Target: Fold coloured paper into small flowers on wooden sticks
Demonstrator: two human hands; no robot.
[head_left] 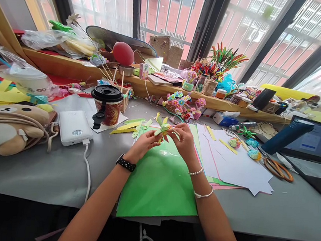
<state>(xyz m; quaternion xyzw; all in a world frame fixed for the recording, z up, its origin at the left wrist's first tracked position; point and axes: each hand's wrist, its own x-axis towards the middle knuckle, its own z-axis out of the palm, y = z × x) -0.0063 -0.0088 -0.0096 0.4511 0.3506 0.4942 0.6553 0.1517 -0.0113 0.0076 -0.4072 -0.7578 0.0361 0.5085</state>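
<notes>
We log the grey table [46,170] under all items. A green paper sheet [158,180] lies on it, directly below our hands; white sheets [237,168] lie just beside, to the right. A lidded coffee cup [107,104] stands left of centre. Our left hand [143,143] and right hand [184,139] meet above the green sheet, fingers pinched narrow around a small yellow-green folded paper piece [163,128], held between both.
</notes>
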